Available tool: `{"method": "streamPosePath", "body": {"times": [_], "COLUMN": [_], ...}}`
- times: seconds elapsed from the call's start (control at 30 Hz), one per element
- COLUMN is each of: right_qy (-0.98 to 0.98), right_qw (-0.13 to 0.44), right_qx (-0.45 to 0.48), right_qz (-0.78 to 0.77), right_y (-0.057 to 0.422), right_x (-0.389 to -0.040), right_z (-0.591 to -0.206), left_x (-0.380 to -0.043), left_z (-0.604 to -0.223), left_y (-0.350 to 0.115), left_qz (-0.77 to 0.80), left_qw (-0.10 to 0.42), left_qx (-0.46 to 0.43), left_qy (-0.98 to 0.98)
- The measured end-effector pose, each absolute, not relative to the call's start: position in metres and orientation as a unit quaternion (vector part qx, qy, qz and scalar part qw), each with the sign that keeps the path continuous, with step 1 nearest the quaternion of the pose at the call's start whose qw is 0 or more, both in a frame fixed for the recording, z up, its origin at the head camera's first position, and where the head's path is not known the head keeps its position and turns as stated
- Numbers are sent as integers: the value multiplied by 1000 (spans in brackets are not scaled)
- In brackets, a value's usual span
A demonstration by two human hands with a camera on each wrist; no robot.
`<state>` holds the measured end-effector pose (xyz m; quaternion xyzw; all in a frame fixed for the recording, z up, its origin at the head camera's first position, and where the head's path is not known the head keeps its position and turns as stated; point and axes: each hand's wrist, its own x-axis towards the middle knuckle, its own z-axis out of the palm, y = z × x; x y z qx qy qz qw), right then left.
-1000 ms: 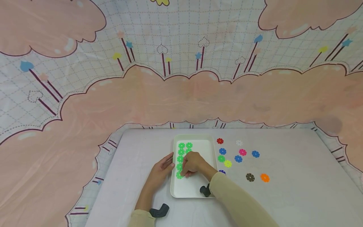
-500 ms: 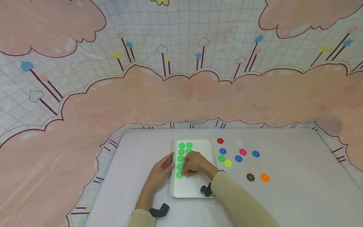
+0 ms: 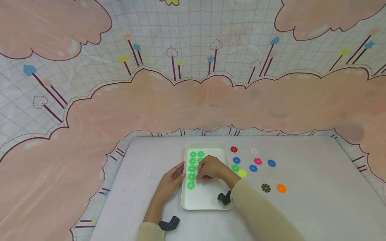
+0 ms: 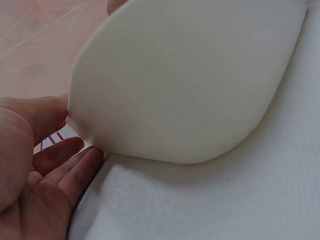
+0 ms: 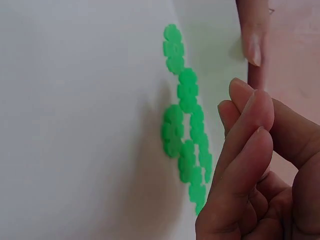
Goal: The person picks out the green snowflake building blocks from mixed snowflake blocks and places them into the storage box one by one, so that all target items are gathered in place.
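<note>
A white rectangular tray [image 3: 211, 199] lies on the table, with green snowflake-shaped plastic discs [image 3: 191, 185] in two columns along its left side. My left hand [image 3: 169, 184] rests against the tray's left edge; in the left wrist view its thumb and fingers touch the rim and outer wall. Above the discs hovers my right hand [image 3: 211, 167], fingers bent, covering part of the right column. In the right wrist view, nothing shows between the right fingertips [image 5: 260, 107], and green discs [image 5: 172, 131] lie flat beyond them.
Right of the tray lie loose discs: red [image 3: 234, 149], white [image 3: 254, 151], pink [image 3: 258, 161], yellow [image 3: 242, 173], brown [image 3: 266, 188], orange [image 3: 281, 188], a green one [image 3: 235, 168] and several blue ones [image 3: 271, 163]. A cloud-patterned cloth [image 3: 211, 103] hangs behind the table.
My right hand has lifted and shifted up and right from the lowest disc of the left column, uncovering it fully. My left hand and the tray stay put.
</note>
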<state>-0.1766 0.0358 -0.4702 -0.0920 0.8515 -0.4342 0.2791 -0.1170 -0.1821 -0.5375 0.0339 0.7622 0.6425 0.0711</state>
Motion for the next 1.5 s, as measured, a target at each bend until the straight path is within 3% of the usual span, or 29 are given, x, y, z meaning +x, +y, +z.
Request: {"method": "streamPosePath", "body": {"times": [0.43, 0.73, 1.5], "right_qy": [862, 883, 910], "right_qw": [252, 203, 164], "right_qx": [-59, -44, 27], "right_qz": [-436, -420, -379], "right_y": [72, 102, 160], "right_x": [-183, -186, -188], "right_z": [-460, -453, -477], "left_x": [-118, -117, -118], "left_z": [-540, -538, -539], "left_y": [-184, -184, -184], "left_qz": [647, 646, 643], "left_qw": [71, 72, 75], "left_qx": [27, 18, 18], "left_qy": [759, 760, 762]}}
